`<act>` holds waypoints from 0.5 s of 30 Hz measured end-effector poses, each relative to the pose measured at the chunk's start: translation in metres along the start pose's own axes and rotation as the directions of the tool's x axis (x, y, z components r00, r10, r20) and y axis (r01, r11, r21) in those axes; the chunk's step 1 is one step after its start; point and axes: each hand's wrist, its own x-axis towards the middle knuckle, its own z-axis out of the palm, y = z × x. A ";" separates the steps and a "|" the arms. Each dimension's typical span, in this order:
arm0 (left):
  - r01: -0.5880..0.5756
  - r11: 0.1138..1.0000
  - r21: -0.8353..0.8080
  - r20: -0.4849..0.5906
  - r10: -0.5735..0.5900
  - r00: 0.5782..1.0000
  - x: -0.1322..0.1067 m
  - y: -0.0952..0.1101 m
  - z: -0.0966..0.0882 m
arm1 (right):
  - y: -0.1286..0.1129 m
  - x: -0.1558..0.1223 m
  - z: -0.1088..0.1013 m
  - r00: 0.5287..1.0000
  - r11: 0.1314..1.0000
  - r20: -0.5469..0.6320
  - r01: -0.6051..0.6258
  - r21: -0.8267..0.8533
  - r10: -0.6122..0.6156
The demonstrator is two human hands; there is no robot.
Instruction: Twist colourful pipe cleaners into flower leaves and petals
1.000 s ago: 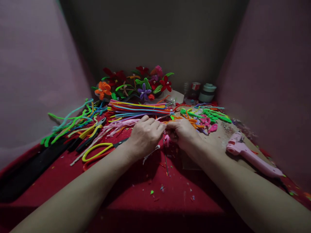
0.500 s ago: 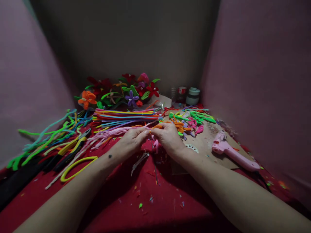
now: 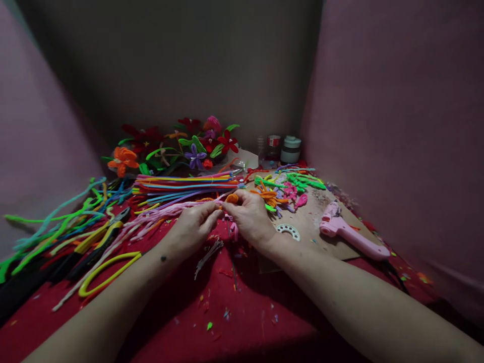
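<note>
My left hand [image 3: 192, 225] and my right hand [image 3: 247, 217] meet at the middle of a red cloth [image 3: 242, 302]. Both are closed in a pinch on a small orange pipe-cleaner piece [image 3: 231, 198] held between the fingertips. A small pink piece [image 3: 234, 231] and a thin dark wire [image 3: 230, 254] hang just below the hands. Pale pink pipe cleaners [image 3: 151, 218] lie under and left of my left hand. A bundle of straight coloured pipe cleaners [image 3: 185, 181] lies just beyond the hands.
Finished pipe-cleaner flowers [image 3: 177, 146] stand at the back. Loose green and blue stems [image 3: 56, 222], pliers [image 3: 102, 232] and a yellow loop [image 3: 108, 267] lie left. On the brown board [image 3: 325, 242] right are cut pieces [image 3: 287, 186] and a pink glue gun [image 3: 350, 234]. Two jars [image 3: 283, 148] stand behind.
The view has swung right, so everything sits further left in frame. The hands stay pinched together, and an orange piece now shows at the fingertips.
</note>
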 end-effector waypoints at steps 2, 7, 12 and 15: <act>-0.091 0.983 0.157 -0.091 0.106 0.990 0.000 -0.003 0.001 | 0.000 0.000 0.000 0.999 0.999 -0.046 -0.025 0.040 0.026; 0.005 0.995 0.096 -0.105 0.005 0.994 0.001 -0.006 -0.006 | -0.001 0.000 0.002 0.978 0.935 -0.013 -0.196 0.294 0.209; 0.132 0.986 0.103 -0.254 -0.102 0.962 0.006 -0.022 -0.018 | -0.002 -0.004 0.005 0.971 0.928 -0.018 -0.223 0.298 0.239; 0.147 0.989 -0.011 -0.305 -0.143 0.942 0.016 -0.029 -0.026 | -0.002 -0.013 0.007 0.994 0.989 0.038 -0.103 0.107 0.099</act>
